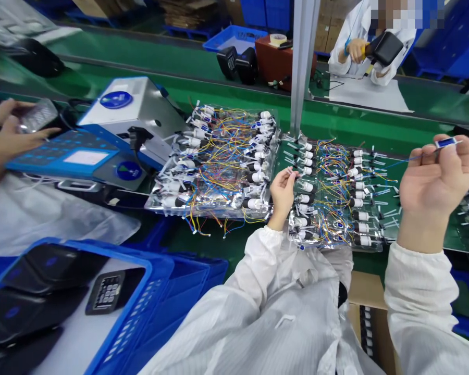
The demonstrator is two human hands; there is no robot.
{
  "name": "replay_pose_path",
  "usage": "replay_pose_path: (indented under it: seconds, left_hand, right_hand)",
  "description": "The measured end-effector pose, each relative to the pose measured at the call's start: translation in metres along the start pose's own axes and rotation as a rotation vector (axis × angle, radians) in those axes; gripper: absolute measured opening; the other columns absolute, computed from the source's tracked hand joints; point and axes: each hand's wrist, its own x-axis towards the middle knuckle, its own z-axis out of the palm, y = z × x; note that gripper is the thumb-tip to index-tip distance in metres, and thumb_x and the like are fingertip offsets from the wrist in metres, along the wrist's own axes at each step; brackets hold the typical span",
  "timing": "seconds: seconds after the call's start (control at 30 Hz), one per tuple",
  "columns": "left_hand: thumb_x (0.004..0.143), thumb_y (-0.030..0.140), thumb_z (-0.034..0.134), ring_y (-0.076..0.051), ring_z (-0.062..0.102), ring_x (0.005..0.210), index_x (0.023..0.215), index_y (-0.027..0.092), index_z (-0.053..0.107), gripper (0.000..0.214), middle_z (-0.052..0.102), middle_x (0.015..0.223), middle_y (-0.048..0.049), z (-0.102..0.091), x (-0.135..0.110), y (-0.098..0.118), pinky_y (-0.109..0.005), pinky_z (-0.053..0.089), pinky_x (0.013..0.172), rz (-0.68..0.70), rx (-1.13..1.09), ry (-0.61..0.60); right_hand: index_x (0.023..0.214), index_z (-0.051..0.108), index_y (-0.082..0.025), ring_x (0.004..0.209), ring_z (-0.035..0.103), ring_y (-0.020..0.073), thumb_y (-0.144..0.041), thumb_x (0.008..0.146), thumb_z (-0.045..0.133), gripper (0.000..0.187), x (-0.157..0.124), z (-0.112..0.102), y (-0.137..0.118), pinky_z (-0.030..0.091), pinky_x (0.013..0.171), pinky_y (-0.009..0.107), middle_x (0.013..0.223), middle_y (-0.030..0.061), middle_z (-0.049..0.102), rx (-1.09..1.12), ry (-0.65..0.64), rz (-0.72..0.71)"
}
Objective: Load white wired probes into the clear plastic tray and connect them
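Note:
My right hand [433, 179] is raised at the right, palm up. Its fingertips pinch a small blue-and-white part [446, 142], from which a thin blue wire runs left toward the tray. My left hand [283, 191] is at the left edge of the right-hand clear plastic tray [376, 247], its thumb and fingers pinched together. A pale tip shows there, too small to make out. In that tray lie rows of white-and-black cylindrical parts [361, 227] with white strips and coloured wires [328, 182]. A similar tray [219, 210] of wired parts stands left of my left hand.
A metal post [301, 67] rises behind the trays. To the left are a blue-and-silver machine [140, 112] and a person's hands [13, 130] holding a display unit [39, 115]. A blue crate [152, 271] holds black units. Across the bench, another person's hand [355, 50] holds a tool.

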Motion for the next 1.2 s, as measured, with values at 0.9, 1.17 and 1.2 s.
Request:
replay_pose_path:
  seconds: [0.9, 1.17, 1.2]
  left_hand:
    - [0.092, 0.040, 0.075, -0.021, 0.072, 0.090, 0.090, 0.025, 0.083, 0.018, 0.079, 0.091, -0.0069, -0.021, -0.006, -0.003, -0.036, 0.057, 0.088, 0.076, 0.273, -0.389]
    - [0.094, 0.035, 0.074, -0.019, 0.073, 0.087, 0.091, 0.022, 0.083, 0.016, 0.079, 0.090, -0.0064, -0.021, -0.006, -0.001, -0.033, 0.057, 0.083, 0.135, 0.271, -0.415]
    - [0.094, 0.035, 0.074, -0.019, 0.073, 0.086, 0.091, 0.022, 0.083, 0.015, 0.079, 0.090, -0.0062, -0.021, -0.006, -0.002, -0.033, 0.057, 0.083, 0.145, 0.272, -0.415]
  right_hand:
    - [0.094, 0.080, -0.027, 0.078, 0.073, 0.0187, -0.041, 0.084, 0.082, 0.018, -0.116, 0.007, 0.135, 0.066, 0.079, 0.038, 0.094, 0.0024, 0.076, -0.485, -0.476, 0.608]
    - [0.092, 0.080, -0.025, 0.075, 0.071, 0.0174, -0.041, 0.085, 0.082, 0.017, -0.116, 0.002, 0.136, 0.063, 0.072, 0.035, 0.091, 0.0025, 0.074, -0.500, -0.515, 0.582]
    - [0.092, 0.080, -0.025, 0.075, 0.071, 0.0173, -0.041, 0.086, 0.082, 0.017, -0.115, 0.002, 0.137, 0.063, 0.072, 0.034, 0.091, 0.0027, 0.074, -0.505, -0.525, 0.569]
